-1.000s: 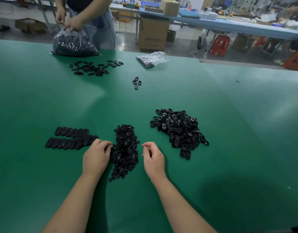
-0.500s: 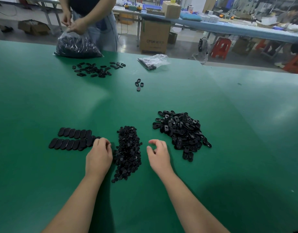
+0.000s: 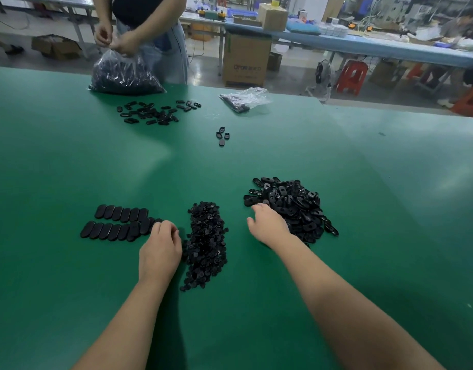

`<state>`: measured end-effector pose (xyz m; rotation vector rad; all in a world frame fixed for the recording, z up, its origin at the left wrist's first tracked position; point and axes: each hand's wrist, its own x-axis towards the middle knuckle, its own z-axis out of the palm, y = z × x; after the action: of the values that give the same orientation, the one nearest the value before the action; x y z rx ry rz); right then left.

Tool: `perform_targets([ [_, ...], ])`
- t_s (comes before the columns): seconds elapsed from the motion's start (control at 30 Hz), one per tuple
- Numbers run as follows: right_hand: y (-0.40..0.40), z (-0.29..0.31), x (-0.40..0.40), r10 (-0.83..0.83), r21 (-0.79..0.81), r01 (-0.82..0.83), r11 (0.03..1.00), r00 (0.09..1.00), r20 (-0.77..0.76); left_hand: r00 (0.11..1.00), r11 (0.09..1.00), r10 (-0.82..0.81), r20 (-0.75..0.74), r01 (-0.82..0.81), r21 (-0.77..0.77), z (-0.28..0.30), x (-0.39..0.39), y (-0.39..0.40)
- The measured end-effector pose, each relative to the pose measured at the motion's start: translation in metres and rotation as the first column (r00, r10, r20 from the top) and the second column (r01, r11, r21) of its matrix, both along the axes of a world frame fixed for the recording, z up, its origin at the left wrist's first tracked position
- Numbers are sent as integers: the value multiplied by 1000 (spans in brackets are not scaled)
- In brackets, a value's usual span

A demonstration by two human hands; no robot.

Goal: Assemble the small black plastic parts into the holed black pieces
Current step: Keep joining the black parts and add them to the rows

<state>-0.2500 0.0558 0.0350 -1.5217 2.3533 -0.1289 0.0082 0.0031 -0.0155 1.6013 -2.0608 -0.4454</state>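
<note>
Holed pieces (image 3: 291,206), heaped right of centre, look light, stiff and slick (best pinched by the long edges, one at a time); small parts (image 3: 206,241) lie heaped between the hands. Right hand (image 3: 268,225) reaches with loosely spread fingers onto the holed heap's near edge, nothing gripped yet. Left hand (image 3: 160,245) curls beside the small parts, contents hidden

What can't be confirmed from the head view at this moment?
- Left hand: the fingers curl under and the back of the hand hides them, so a pinched small part cannot be told.
- Right hand: its fingertips meet the pile of holed pieces; whether they grip one cannot be seen.
- Pile of small parts: single shapes are too small and dark.
- Large bag: contents blurred by plastic.
</note>
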Motion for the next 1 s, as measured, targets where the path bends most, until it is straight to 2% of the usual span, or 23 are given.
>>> perform_targets([
  [0.17, 1, -2, 4, -7, -120, -7, 993, 994, -111, 1000, 1000, 1, 3, -1, 0, 0, 0, -1],
  [0.27, 1, -5, 2, -41, -59, 31, 998, 985, -166, 1000, 1000, 0, 3, 0, -5, -1, 0, 0],
  [0.37, 2, -7, -1, -57, -15, 55, 998, 981, -187, 1000, 1000, 0, 3, 0, 1, 0, 0, 0],
  [0.77, 11, -11, 1, -13, -195, -37, 980, 967, -254, 1000, 1000, -4, -9, 4, -3, 2, -1, 2],
  [0.83, 12, -11, 2, -88, -285, 44, 957, 986, -143, 1000, 1000, -3, -17, 3, -8, 2, -1, 2],
  [0.9, 12, -9, 4, -153, -362, 166, 917, 986, 64, 1000, 1000, 3, -26, -3, -10, 2, -1, 2],
  [0.97, 12, -8, 9, -175, -378, 290, 879, 934, 311, 999, 1000, 12, -41, -12, -9, 1, 0, 1],
  [1.0, 13, -8, 13, -179, -361, 363, 859, 873, 453, 999, 1000, 13, -49, -14, -8, 1, 0, 1],
])
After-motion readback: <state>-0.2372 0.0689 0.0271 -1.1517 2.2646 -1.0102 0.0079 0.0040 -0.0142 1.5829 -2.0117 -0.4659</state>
